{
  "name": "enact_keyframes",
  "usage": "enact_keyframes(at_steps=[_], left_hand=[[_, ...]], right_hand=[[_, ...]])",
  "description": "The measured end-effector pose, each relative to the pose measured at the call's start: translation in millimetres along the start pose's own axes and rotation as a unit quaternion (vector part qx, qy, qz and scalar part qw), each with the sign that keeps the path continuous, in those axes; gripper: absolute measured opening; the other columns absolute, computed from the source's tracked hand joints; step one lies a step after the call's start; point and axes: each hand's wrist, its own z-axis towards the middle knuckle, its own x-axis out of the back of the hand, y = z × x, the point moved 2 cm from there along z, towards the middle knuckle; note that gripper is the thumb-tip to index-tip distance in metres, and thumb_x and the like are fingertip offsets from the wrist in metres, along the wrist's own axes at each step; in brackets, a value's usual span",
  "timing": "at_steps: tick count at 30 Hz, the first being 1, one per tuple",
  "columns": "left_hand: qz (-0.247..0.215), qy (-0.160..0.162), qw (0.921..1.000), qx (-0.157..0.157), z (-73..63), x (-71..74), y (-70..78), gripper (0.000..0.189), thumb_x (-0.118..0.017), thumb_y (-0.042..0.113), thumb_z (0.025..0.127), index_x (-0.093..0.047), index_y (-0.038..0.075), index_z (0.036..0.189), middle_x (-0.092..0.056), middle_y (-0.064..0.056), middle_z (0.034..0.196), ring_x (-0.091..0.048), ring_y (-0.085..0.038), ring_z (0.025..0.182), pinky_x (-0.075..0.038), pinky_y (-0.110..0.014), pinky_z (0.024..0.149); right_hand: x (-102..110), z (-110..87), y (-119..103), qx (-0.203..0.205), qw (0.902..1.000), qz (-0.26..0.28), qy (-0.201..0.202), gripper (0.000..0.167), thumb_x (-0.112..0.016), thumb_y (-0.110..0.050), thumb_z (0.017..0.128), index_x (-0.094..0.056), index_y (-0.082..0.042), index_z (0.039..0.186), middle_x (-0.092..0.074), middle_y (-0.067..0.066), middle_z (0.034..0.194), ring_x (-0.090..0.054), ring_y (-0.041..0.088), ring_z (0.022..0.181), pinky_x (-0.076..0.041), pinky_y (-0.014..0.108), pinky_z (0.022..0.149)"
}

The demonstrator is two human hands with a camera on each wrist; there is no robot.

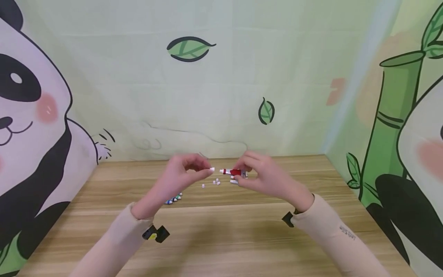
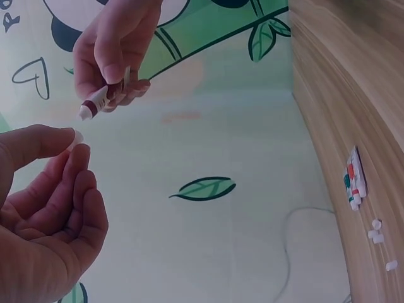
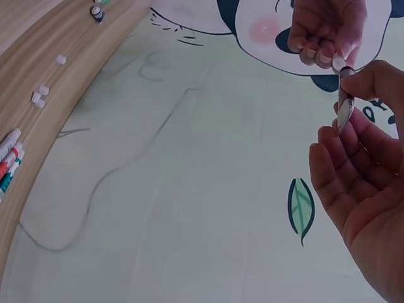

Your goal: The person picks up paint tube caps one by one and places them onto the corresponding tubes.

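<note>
- My right hand (image 1: pixel 264 174) grips the red tube (image 1: pixel 236 172) between thumb and fingers, lifted above the table (image 1: pixel 214 234), its white tip (image 1: pixel 222 171) turned to my left.
- My left hand (image 1: pixel 181 168) pinches a small white cap (image 1: pixel 212 169) by thumb and fingertip, just off the tip of the red tube, facing it but not touching.
- Four loose caps (image 1: pixel 214 182) lie on the table, lower than the red tube and a little to its left; three sit close together, one apart.
- A few other tubes (image 2: pixel 355 178) lie on the table under the red tube, close by. More small tubes (image 1: pixel 174 199) lie well to its left and nearer me.
- I judge the step in hand to be work on the red tube's cap; whether it is going on or has come off, I can't tell from this.
- If it is to go on, the next move calls for bringing cap and tip into one line, then a light twist, without squeezing the red tube.
</note>
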Motion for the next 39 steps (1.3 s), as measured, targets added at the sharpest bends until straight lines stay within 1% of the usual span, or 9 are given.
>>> enact_keyframes(at_steps=[4,9,12,18,26,30,35,37,39], left_hand=[[0.002,0.001,1.0,0.002,-7.0,-2.8,4.5,0.009,-0.078,0.021,0.09,-0.074,0.016,0.097,-0.071,0.003,0.087,-0.065,-0.021,0.083,-0.052,-0.041,0.075],[0.003,0.004,1.0,0.008,-11.8,-5.2,6.4,0.009,-0.078,0.02,0.089,-0.073,0.016,0.096,-0.071,0.003,0.087,-0.064,-0.02,0.084,-0.052,-0.04,0.074],[0.003,0.007,0.9999,0.011,-13.6,-5.8,7.0,0.01,-0.078,0.021,0.089,-0.073,0.016,0.096,-0.071,0.003,0.087,-0.064,-0.02,0.084,-0.052,-0.039,0.073],[-0.004,0.009,0.9999,0.007,-15.6,-8.2,8.3,0.008,-0.079,0.02,0.089,-0.074,0.016,0.095,-0.071,0.003,0.086,-0.065,-0.02,0.084,-0.052,-0.039,0.072],[-0.005,0.014,0.9999,0.002,-16.1,-8.4,7.6,0.007,-0.078,0.018,0.089,-0.074,0.016,0.093,-0.071,0.003,0.085,-0.064,-0.02,0.083,-0.053,-0.037,0.071],[0.001,0.015,0.9999,-0.006,-16.4,-8.2,8.0,0.006,-0.079,0.018,0.089,-0.074,0.016,0.093,-0.071,0.005,0.085,-0.065,-0.017,0.084,-0.053,-0.039,0.072],[0.025,0.021,0.999,-0.031,-17.2,-6.5,9.7,0.006,-0.079,0.018,0.088,-0.075,0.017,0.092,-0.071,0.008,0.086,-0.065,-0.014,0.085,-0.052,-0.042,0.079],[0.033,0.024,0.9983,-0.041,-17.4,-5.5,10.9,0.006,-0.08,0.017,0.088,-0.075,0.017,0.092,-0.071,0.009,0.086,-0.065,-0.013,0.085,-0.051,-0.041,0.08],[0.039,0.026,0.9978,-0.046,-17.4,-4.7,11.8,0.007,-0.08,0.017,0.088,-0.075,0.017,0.092,-0.071,0.01,0.086,-0.065,-0.012,0.084,-0.052,-0.039,0.079]], right_hand=[[-2.9,-0.5,-4.8,0.0,1.0,0.0,-0.001,0.016,-0.076,-0.005,0.085,-0.068,-0.007,0.099,-0.062,-0.003,0.094,-0.063,0.01,0.083,-0.056,0.025,0.074],[-7.0,-1.4,-6.3,0.01,0.9999,0.001,0.009,0.015,-0.075,-0.005,0.084,-0.068,-0.007,0.098,-0.062,-0.003,0.092,-0.063,0.009,0.081,-0.055,0.023,0.074],[-8.1,-0.9,-7.3,0.018,0.9997,-0.003,0.014,0.016,-0.075,-0.005,0.084,-0.068,-0.007,0.097,-0.062,-0.003,0.092,-0.062,0.008,0.081,-0.054,0.023,0.073],[-10.6,0.4,-10.4,0.03,0.9994,-0.01,0.017,0.016,-0.074,-0.004,0.083,-0.068,-0.005,0.097,-0.062,-0.001,0.091,-0.064,0.009,0.079,-0.055,0.022,0.07],[-12.5,1.8,-10.9,0.045,0.9986,-0.018,0.022,0.015,-0.073,-0.001,0.082,-0.069,-0.005,0.096,-0.063,-0.001,0.091,-0.062,0.01,0.073,-0.05,0.017,0.064],[-11.5,2.0,-11.8,0.045,0.9987,-0.014,0.02,0.015,-0.073,-0.002,0.083,-0.07,-0.004,0.097,-0.063,-0.002,0.091,-0.059,0.01,0.073,-0.049,0.018,0.063],[-10.9,2.6,-12.3,0.044,0.9989,-0.008,0.018,0.016,-0.074,-0.003,0.083,-0.071,-0.005,0.098,-0.063,-0.003,0.091,-0.057,0.007,0.074,-0.048,0.018,0.063],[-10.8,3.2,-12.6,0.048,0.9986,-0.008,0.019,0.015,-0.075,-0.004,0.084,-0.071,-0.005,0.098,-0.063,-0.003,0.091,-0.057,0.006,0.074,-0.048,0.017,0.063],[-10.7,3.8,-12.6,0.055,0.9982,-0.011,0.021,0.014,-0.074,-0.004,0.084,-0.071,-0.005,0.098,-0.064,-0.002,0.093,-0.057,0.006,0.074,-0.048,0.017,0.063]])
